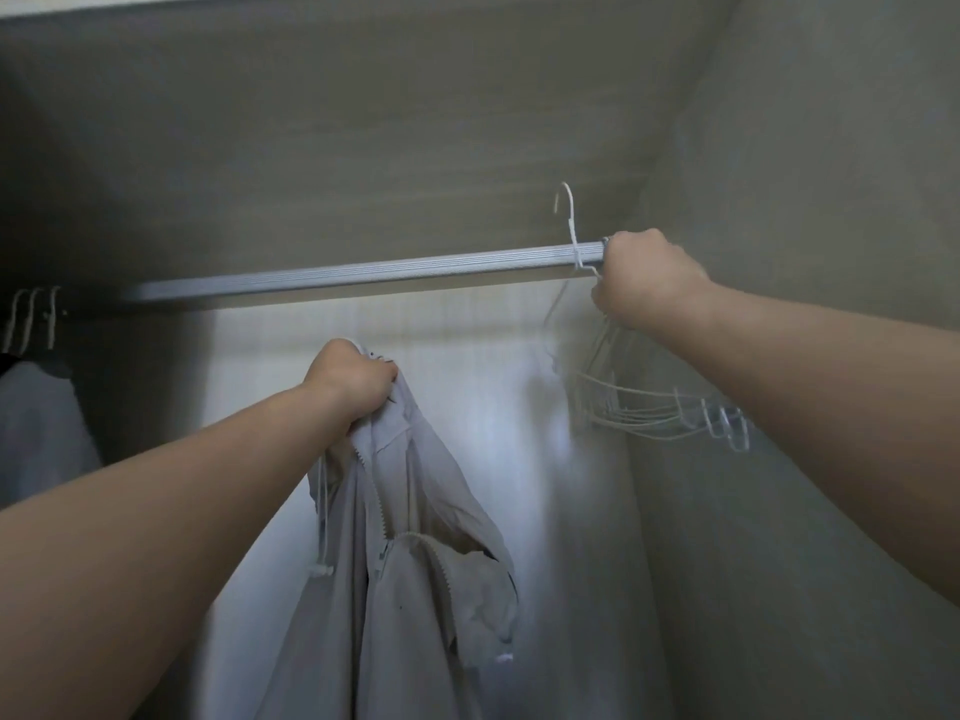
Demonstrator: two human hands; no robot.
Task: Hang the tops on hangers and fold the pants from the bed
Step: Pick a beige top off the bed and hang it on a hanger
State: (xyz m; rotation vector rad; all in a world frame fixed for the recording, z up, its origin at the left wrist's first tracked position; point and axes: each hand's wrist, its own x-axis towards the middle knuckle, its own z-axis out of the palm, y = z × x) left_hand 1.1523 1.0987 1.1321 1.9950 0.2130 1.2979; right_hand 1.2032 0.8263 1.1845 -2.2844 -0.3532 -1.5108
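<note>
Hands: L (353,383) w/ jacket (415,589), R (644,278) w/ hangers (623,410), wardrobe (831,148).

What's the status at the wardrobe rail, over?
Left grip holds pale zip jacket by its top, not yet hung. Right grip clutches bunch of white hangers at rail right end. No obstruction seen on rail.

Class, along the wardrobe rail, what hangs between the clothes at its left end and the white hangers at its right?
Nothing: the head view shows the rail bare between the hung clothes and the white hangers.
</note>
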